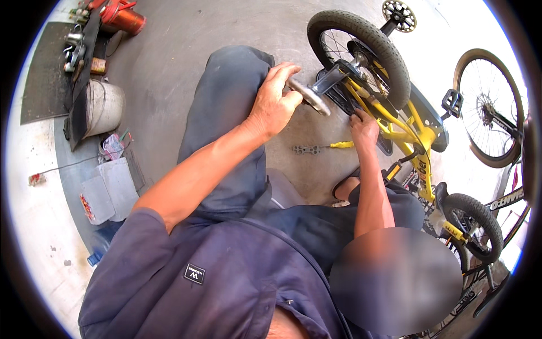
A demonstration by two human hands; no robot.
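Observation:
A yellow child's bicycle (422,135) lies tilted on the floor to my right, its thick-tyred wheel (400,65) toward the far side. Beside that wheel, a metal bracket (329,80) carries a small grey training wheel (307,95), seen nearly edge-on. My left hand (275,103) is closed on the training wheel's rim, over my knee. My right hand (364,130) reaches in at the bicycle's near side, fingers closed at a dark part below the yellow frame; what they hold is hidden. Between my hands, a dog-bone spanner (306,150) and a yellow-handled tool (341,145) lie on the floor.
More bicycles, one showing a large wheel (489,107), stand at the right. A chainring with crank (399,16) sticks up at the far side. Along the left are a white bucket (104,107), a red container (123,18) and a grey plastic case (110,189).

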